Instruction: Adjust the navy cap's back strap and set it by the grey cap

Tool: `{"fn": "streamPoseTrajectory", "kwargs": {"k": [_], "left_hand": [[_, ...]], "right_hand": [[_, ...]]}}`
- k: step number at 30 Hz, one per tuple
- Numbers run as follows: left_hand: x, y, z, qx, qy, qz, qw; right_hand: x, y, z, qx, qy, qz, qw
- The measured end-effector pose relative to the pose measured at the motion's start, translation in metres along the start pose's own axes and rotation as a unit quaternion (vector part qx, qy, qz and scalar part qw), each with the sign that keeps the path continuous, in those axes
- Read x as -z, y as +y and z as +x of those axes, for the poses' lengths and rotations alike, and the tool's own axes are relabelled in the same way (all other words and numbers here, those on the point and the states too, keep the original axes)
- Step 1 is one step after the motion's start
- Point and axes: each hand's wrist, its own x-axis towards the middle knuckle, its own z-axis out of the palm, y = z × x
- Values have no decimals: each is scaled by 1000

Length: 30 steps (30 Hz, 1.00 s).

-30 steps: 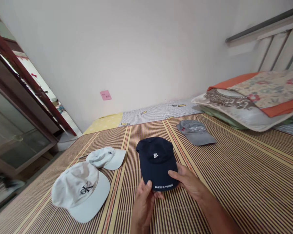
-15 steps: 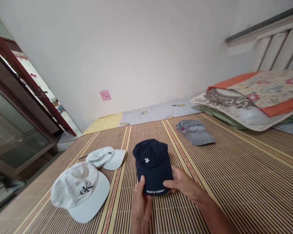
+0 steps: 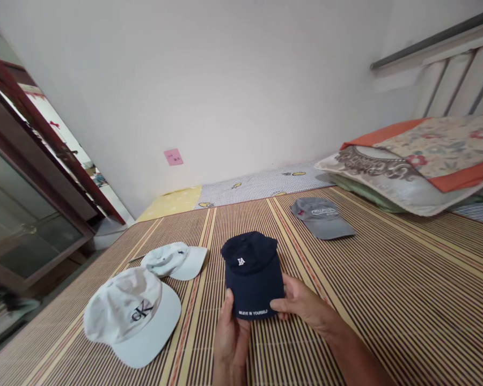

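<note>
A navy cap (image 3: 251,276) with a white LA emblem and lettering along its brim is held by the brim in both hands, brim toward me. My left hand (image 3: 231,338) grips the brim's left edge, thumb at the edge and fingers underneath. My right hand (image 3: 301,304) pinches the brim's right edge, its thumb on top. Left of the navy cap, a white cap with black CK letters (image 3: 131,316) lies on the striped mat (image 3: 386,300). Just behind that one is a pale cap (image 3: 173,260) with a small dark logo. Farther back on the right lies a grey cap (image 3: 322,217).
Pillows (image 3: 386,177) with an orange-edged floral cloth (image 3: 454,142) are stacked at the back right, near a railing (image 3: 434,40). A white wall with a pink note (image 3: 173,157) stands behind the mat. Glass-paned doors (image 3: 28,225) are at the left.
The navy cap has tilted slightly, and its brim edge has risen a little. My left hand has shifted slightly left and its thumb sits closer to the brim's edge.
</note>
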Motion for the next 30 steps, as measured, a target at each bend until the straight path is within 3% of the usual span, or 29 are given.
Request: {"fn": "streamPoseTrajectory", "kwargs": {"k": [5,13,20,30], "left_hand": [[0,0,0,1,-20,19,1000],[-4,-3,-9,1,-19,104,994],[-11,-10,-10,-43,-22,202,978],[-11,-9,-14,-60,26,194,979]], "right_hand": [[2,5,2,8,9,3,1000],[9,11,7,18,108,-34,993],[13,7,6,47,94,8,994],[19,12,6,19,80,13,997]]}}
